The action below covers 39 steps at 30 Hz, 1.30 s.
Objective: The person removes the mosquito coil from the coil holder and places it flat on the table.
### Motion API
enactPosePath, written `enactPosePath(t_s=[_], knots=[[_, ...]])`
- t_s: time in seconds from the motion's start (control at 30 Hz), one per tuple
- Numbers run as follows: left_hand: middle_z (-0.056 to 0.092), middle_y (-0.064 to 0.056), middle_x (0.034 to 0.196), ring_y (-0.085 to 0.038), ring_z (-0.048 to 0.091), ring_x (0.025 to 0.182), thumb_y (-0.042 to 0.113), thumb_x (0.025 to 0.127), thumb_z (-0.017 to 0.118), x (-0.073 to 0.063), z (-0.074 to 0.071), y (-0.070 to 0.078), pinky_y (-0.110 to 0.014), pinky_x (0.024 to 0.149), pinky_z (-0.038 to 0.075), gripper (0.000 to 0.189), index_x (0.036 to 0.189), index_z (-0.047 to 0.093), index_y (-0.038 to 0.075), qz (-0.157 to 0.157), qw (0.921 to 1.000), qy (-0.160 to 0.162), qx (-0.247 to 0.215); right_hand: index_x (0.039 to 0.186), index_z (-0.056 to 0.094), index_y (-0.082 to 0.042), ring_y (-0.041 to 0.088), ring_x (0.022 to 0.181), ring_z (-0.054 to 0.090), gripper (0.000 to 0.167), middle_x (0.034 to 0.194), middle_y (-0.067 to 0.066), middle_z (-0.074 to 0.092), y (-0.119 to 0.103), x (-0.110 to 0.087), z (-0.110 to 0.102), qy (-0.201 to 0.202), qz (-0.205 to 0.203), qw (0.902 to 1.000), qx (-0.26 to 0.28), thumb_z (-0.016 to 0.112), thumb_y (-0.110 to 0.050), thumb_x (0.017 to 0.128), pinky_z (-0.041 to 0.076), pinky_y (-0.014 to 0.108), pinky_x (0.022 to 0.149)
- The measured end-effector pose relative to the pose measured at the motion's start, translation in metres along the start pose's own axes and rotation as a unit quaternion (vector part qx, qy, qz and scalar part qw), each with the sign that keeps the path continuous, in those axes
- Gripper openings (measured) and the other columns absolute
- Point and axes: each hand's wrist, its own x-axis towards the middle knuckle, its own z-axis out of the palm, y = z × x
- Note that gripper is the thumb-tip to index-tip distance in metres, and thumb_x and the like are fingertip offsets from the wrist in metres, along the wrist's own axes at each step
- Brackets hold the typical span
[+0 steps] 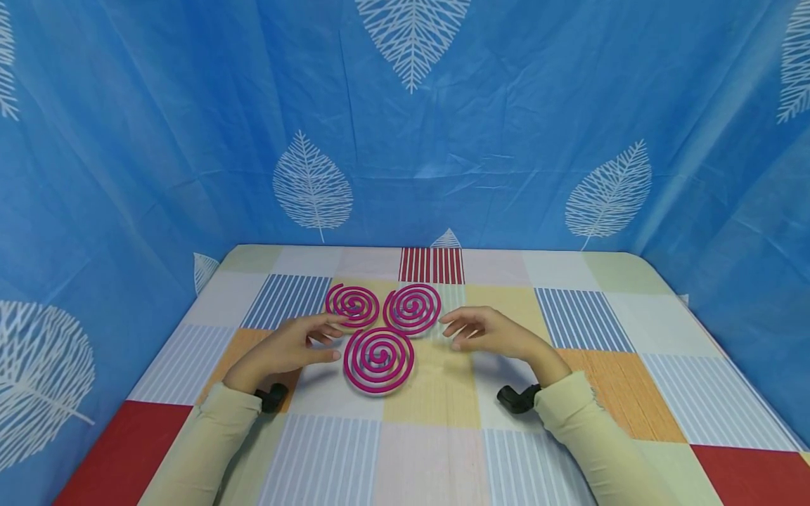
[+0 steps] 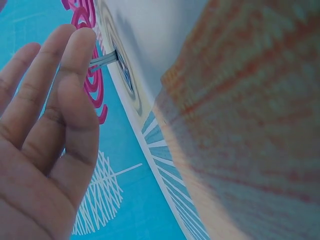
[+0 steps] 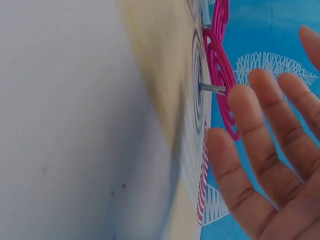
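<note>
Three magenta mosquito coils stand raised on the table: a back left coil [image 1: 354, 305], a back right coil [image 1: 412, 306] and a larger-looking front coil [image 1: 380, 356]. Thin metal stands [image 3: 214, 89] hold them up off the cloth. My left hand [image 1: 296, 346] hovers at the left of the group, fingers relaxed, its fingertips overlapping the lower edge of the back left coil; whether they touch it I cannot tell. Right of the back right coil, my right hand [image 1: 490, 333] hangs with loosely bent fingers and a gap between it and the coil. Neither palm holds anything.
A patchwork-patterned cloth [image 1: 430, 457] covers the table. Blue curtains [image 1: 493, 126] with white leaf prints enclose the back and both sides. Dark wrist-worn devices, one on the left wrist [image 1: 272, 398] and one on the right wrist [image 1: 517, 399], sit below the hands.
</note>
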Motion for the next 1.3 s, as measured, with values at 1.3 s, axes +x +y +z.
enactPosePath(t_s=[1.3], knots=[[0.076, -0.015, 0.12, -0.035, 0.073, 0.112, 0.012, 0.098, 0.081, 0.0, 0.003, 0.008, -0.054, 0.1, 0.059, 0.066, 0.154, 0.053, -0.006, -0.013, 0.9987, -0.048, -0.01, 0.144, 0.057, 0.014, 0.016, 0.106, 0.071, 0.05, 0.124, 0.025, 0.073, -0.002, 0.022, 0.026, -0.068, 0.069, 0.9918, 0.083, 0.071, -0.004, 0.099, 0.058, 0.027, 0.084]])
